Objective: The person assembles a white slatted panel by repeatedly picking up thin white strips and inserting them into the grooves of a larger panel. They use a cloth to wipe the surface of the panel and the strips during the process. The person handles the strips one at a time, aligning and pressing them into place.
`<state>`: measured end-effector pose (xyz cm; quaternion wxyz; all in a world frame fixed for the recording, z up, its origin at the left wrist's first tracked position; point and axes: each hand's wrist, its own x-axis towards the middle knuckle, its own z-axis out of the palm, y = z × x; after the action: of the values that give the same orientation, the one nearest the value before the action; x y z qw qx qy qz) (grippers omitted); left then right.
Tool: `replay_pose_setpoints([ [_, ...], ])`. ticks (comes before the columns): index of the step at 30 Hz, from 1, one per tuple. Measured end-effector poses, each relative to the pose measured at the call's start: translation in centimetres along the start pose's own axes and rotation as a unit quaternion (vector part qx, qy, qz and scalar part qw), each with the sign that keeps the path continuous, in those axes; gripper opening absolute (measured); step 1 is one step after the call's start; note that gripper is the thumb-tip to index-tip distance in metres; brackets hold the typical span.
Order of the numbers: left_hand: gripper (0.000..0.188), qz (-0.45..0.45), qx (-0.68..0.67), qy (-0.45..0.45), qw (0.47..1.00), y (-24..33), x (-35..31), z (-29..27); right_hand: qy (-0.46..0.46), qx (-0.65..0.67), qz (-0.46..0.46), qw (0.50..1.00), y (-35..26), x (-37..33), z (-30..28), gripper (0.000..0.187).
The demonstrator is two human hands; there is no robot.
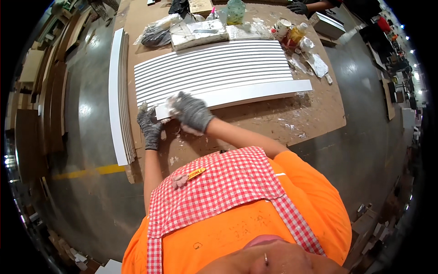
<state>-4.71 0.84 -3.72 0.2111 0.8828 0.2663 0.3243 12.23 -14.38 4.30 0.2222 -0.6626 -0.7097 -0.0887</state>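
A long white board (237,97) lies on top of the near edge of a row of white strips (214,64) that sit side by side. My left hand (149,125), in a grey knit glove, is closed round the board's left end. Also gloved in grey, my right hand (192,112) presses a crumpled white rag (172,106) against the board near that end. Its fingers curl over the rag, and part of the rag is hidden beneath them.
A stack of white boards (117,96) lines the table's (319,114) left side. Behind the strips are white-smeared blocks (198,34), a plastic bag (157,32), a clear jug (235,11) and a bottle of amber liquid (296,34). Another person's gloved hand (297,7) shows at the far right.
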Motion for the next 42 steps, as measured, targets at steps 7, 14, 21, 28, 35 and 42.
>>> replay_pose_setpoints([
  [7,0.077,-0.025,-0.029,-0.017,0.999,-0.8,-0.4,0.1,0.030,-0.152,0.360,0.920,14.5,-18.7,-5.4,0.037],
  [14,0.078,-0.020,0.005,-0.026,0.999,0.0,-0.2,-0.4,0.060,-0.199,0.666,0.716,25.9,-29.6,-18.2,0.042],
  [21,0.083,0.022,0.070,-0.028,0.997,0.1,0.4,-0.6,0.118,-0.199,0.456,0.859,24.1,-31.1,-11.9,0.049],
  [28,0.086,-0.114,0.033,-0.140,0.983,1.8,0.8,-2.2,0.037,-0.165,0.646,0.744,25.9,-32.1,-15.7,0.057],
  [35,0.066,-0.306,-0.460,0.046,0.833,0.9,0.8,0.2,-0.119,-0.268,0.345,0.891,15.5,-23.6,-9.2,0.052],
  [42,0.063,-0.257,-0.795,0.076,0.544,-1.3,1.3,0.3,0.057,-0.220,0.542,0.809,26.1,-35.3,-11.7,0.044],
])
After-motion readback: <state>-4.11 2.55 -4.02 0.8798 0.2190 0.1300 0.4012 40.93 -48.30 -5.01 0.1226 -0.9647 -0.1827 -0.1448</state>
